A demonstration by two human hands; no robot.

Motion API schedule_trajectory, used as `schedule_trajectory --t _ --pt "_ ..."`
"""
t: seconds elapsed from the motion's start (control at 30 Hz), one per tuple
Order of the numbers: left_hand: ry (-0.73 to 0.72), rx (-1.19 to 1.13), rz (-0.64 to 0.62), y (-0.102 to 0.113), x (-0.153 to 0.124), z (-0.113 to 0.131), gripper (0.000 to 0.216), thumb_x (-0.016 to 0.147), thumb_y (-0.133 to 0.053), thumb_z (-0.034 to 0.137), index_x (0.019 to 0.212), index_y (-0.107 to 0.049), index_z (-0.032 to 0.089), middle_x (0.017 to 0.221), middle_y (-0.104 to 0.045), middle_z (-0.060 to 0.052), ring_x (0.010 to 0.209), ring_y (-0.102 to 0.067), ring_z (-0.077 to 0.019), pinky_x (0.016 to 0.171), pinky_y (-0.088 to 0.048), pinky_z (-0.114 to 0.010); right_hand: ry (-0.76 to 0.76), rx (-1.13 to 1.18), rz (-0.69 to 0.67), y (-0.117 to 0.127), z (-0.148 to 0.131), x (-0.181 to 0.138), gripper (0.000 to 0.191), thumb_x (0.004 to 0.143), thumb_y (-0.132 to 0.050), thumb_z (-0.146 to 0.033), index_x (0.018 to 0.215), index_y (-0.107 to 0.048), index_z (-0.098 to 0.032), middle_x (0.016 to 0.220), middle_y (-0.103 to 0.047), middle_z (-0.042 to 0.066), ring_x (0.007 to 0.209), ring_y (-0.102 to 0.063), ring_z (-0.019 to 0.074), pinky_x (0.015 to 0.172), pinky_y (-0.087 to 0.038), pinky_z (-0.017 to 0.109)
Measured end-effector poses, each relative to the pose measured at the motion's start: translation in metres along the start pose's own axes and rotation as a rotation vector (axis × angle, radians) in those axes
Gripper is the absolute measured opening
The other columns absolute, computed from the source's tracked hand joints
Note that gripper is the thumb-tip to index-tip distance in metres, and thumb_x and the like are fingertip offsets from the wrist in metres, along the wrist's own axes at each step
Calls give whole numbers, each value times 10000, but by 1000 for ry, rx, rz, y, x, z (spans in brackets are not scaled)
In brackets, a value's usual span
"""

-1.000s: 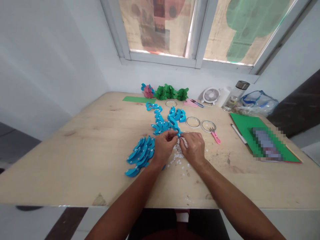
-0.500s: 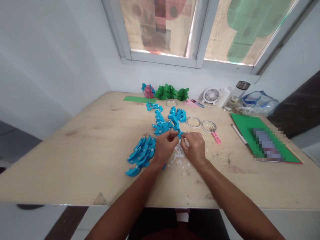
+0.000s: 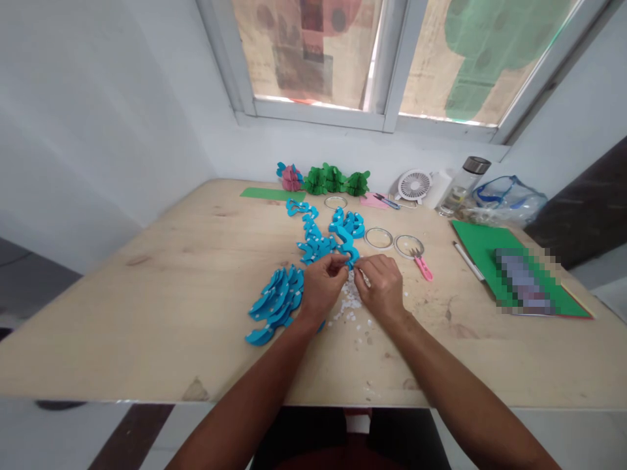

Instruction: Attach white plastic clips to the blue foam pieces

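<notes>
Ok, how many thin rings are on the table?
3: the back ring before the green paper shapes, the middle ring and right ring beyond the right hand, pink-handled snips overlapping the right ring. Blue paper could hide more.

Left side of desk point(image 3: 147, 294): my left hand point(image 3: 319, 287) could pass, skirting the blue stack point(image 3: 277, 297) just beside it.
Ahead: blue strips point(image 3: 316, 248) crowd my fingers point(image 3: 368, 262).
Right: rings point(image 3: 379, 249) and snips point(image 3: 423, 266) obstruct my right hand point(image 3: 382, 284); a lane runs between snips and pen point(image 3: 469, 262).
Between forearms point(image 3: 274, 375): room toward me, over scraps point(image 3: 350, 304).
</notes>
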State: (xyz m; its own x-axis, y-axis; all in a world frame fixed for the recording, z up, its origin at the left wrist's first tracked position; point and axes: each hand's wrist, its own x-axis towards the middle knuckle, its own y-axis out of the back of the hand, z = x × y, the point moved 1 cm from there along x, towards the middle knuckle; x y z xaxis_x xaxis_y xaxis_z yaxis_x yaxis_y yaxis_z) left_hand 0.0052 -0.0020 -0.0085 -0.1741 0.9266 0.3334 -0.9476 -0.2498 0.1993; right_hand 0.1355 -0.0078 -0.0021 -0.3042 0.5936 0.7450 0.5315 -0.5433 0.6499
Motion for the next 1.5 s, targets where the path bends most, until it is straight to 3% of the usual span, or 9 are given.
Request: schedule_trajectory --t 0.2,0.73,1.13,1.23,1.37,1.5 --pt "1 9 0 -1 0 0 153 668 -586 99 764 -690 159 763 -712 -39 696 -646 -157 668 -509 -273 32 -55 -12 1 -3 1 168 858 -493 -181 735 -607 -179 742 -640 58 765 -527 189 685 -333 331" --pt "148 -303 -7 -3 -3 2 147 643 -625 154 775 -690 154 804 -711 -37 775 -642 -166 768 -501 -307 88 -64 4 3 -5 1 130 849 -513 -166 769 -616 -176 787 -657 65 795 -535 195 686 -344 342" --pt "339 -491 16 -3 -2 -1 159 597 -686 231 713 -651 126 690 -662 -26 644 -590 -131 632 -481 -256 84 16 -25 3 -11 -1 117 833 -519 -192 846 -634 -178 862 -660 78 857 -540 209 734 -372 363" --pt "339 -500 23 -1 -2 1 166 605 -682 236 730 -649 131 716 -668 -28 663 -599 -132 647 -489 -260 -64 154 36 3 -7 0 161 832 -507 -208 937 -625 -178 916 -652 91 887 -548 220 766 -389 374" --pt "301 -436 13 -1 -3 4 152 631 -660 249 744 -656 146 732 -676 -26 661 -610 -141 633 -501 -273 -508 509 123 -2 11 -1 235 826 -502 -309 992 -595 -172 902 -636 77 764 -552 192 682 -428 328" --pt "235 -346 -50 -2 -3 5 115 643 -644 231 731 -670 161 711 -672 -19 662 -610 -143 619 -507 -270 -796 983 -113 -13 23 -3 291 796 -533 -425 662 -595 -174 557 -544 -6 528 -472 128 522 -361 252"
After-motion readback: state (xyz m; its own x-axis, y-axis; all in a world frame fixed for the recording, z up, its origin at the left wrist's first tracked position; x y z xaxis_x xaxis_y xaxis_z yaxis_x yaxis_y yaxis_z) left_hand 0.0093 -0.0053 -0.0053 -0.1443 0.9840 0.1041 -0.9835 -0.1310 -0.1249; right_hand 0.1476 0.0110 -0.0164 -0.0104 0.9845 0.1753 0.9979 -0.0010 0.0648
